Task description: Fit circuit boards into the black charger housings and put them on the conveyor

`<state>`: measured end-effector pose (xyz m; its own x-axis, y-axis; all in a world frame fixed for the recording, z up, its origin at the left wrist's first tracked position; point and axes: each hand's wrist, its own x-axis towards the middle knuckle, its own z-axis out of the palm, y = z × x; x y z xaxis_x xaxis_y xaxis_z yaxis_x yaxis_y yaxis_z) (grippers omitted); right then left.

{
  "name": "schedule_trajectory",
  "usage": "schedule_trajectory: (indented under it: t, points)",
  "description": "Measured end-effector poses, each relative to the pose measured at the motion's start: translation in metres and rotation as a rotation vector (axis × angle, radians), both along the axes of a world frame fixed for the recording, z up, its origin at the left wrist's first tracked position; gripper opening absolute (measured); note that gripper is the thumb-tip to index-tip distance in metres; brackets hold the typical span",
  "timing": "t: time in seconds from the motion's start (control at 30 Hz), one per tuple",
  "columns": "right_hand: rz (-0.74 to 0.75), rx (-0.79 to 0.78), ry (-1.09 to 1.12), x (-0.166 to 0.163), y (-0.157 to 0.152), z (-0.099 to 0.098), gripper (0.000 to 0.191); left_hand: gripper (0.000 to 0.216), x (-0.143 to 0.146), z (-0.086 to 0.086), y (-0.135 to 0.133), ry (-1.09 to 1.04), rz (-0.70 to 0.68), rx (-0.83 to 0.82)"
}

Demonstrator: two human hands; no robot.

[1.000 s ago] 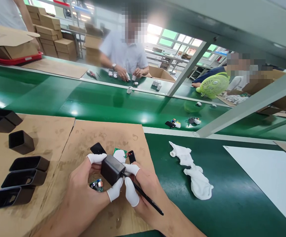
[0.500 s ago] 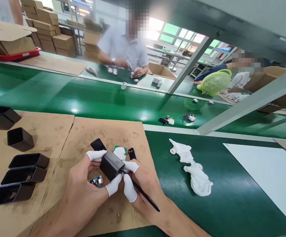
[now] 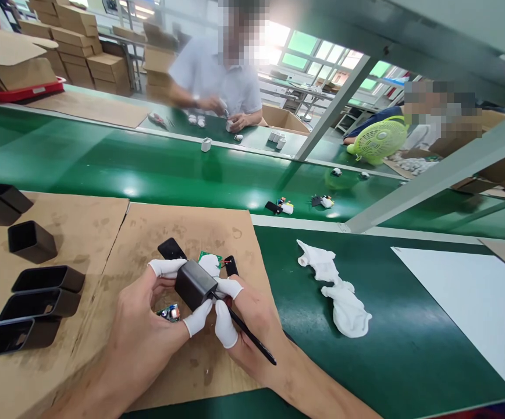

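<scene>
My left hand, white cots on its fingertips, is closed around a black box-shaped plastic housing. Between the fingers of my right hand, also in white cots, is a slim black stick-like tool. One end of this tool meets the near right end of the housing; its exact tip is hidden by fingers. Just behind the housing lies a green circuit board with a white patch, wired to a small black piece. Another flat black piece is beyond my left fingers. A small component board lies under my left hand.
Several open black housings stand on the cardboard at left. White gloves lie on the green table at right, near a white sheet. Across the green belt, a co-worker handles small white parts. A slanted metal post crosses at right.
Small part assemblies and a white piece on the green belt have shifted left. My hands keep nearly the same hold on the housing and the tool. The view has moved slightly.
</scene>
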<state>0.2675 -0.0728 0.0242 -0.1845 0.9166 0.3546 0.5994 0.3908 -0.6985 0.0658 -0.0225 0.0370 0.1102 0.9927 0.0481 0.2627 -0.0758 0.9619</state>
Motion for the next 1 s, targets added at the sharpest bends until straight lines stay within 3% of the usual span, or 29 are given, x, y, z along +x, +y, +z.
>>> schedule_trajectory:
  t: [0.27, 0.43, 0.5, 0.63, 0.73, 0.87, 1.0]
  points:
    - [0.001, 0.007, 0.011, -0.003, -0.001, 0.001, 0.009, 0.049, -0.001, 0.002, 0.001, -0.023, 0.004, 0.018]
    - [-0.019, 0.011, 0.03, -0.001, 0.001, 0.016, 0.013, 0.049, 0.003, 0.006, 0.003, -0.13, -0.019, -0.027]
    - [-0.049, 0.068, 0.009, 0.002, -0.001, 0.025, 0.01, 0.05, 0.002, 0.006, 0.007, -0.21, -0.071, -0.102]
    - [-0.068, 0.254, 0.012, 0.01, -0.004, 0.041, 0.031, 0.054, -0.004, 0.002, 0.021, -0.428, -0.183, -0.304]
    - [-0.064, 0.388, -0.012, 0.014, 0.0, 0.046, 0.032, 0.059, -0.009, 0.003, 0.03, -0.527, -0.224, -0.367]
    - [0.067, 0.471, -0.205, 0.021, 0.008, 0.041, 0.041, 0.062, -0.011, 0.008, 0.034, -0.538, -0.235, -0.366]
    - [0.2, 0.346, -0.575, 0.026, 0.013, 0.034, 0.041, 0.066, -0.012, 0.013, 0.035, -0.442, -0.226, -0.299]
